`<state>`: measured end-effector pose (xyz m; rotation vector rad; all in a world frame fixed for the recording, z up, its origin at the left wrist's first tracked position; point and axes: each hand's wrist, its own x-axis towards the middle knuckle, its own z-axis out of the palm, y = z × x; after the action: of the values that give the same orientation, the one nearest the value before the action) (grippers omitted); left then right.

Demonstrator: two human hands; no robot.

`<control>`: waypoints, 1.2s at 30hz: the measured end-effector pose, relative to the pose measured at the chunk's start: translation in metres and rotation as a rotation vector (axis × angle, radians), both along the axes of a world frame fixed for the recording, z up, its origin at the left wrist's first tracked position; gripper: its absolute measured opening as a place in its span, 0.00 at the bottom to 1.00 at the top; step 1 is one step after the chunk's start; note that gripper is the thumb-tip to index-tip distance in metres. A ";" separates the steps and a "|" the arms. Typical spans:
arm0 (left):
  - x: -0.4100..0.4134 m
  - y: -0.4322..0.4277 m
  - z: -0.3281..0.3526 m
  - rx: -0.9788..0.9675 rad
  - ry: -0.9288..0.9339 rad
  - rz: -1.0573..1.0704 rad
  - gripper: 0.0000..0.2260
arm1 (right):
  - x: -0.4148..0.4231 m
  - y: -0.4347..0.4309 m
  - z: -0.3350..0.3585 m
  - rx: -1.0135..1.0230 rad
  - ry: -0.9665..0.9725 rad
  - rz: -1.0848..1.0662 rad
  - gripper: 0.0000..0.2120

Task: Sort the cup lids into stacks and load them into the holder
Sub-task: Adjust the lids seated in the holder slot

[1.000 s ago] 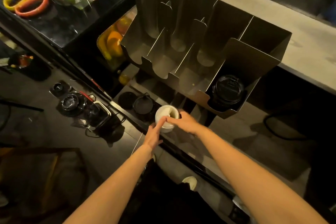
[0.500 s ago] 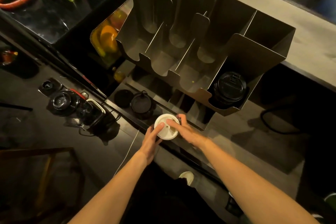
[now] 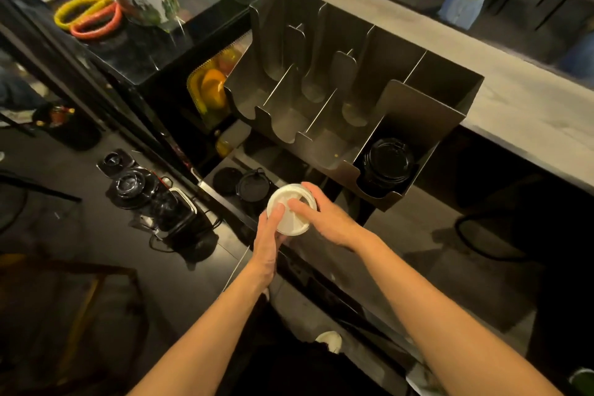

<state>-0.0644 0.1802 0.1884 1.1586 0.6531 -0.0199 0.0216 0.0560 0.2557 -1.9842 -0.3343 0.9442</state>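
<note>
**Q:** Where are the lids, and what has them?

**A:** Both hands meet on the white lids, low in the middle of the view. The left hand cups them from the near left, one fingertip lying on the top. The right hand comes over from the right, fingers curled round the far rim. So the grip is closed on the lids from both sides. How deep the pile is cannot be told from above.

**Q:** And the holder?

**A:** The metal holder stands just beyond the grip, its slots open toward it. The slot to the far right of the grip has black lids in it. The slots straight ahead show nothing in them. Some loose black lids lie just beyond the grip, to its left.

**Q:** What might go wrong?

**A:** Most likely a skewed pile: squeezing unevenly could fan the lids out and spill them. Aimed too far right, white would land on black and undo the sort. A slot's front lip could also catch the bottom lid.

**Q:** The arms?

**A:** Both forearms are bare, reaching forward and converging, wrists fairly straight.
</note>
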 end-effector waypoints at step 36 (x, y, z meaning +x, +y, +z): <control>0.082 -0.041 0.133 0.103 -0.119 -0.131 0.37 | 0.096 -0.042 0.122 -0.076 -0.410 -0.003 0.35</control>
<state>0.0178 0.1390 0.3218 1.2905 0.4769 -0.0282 0.1178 0.0140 0.3781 -2.2436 -0.5278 0.5477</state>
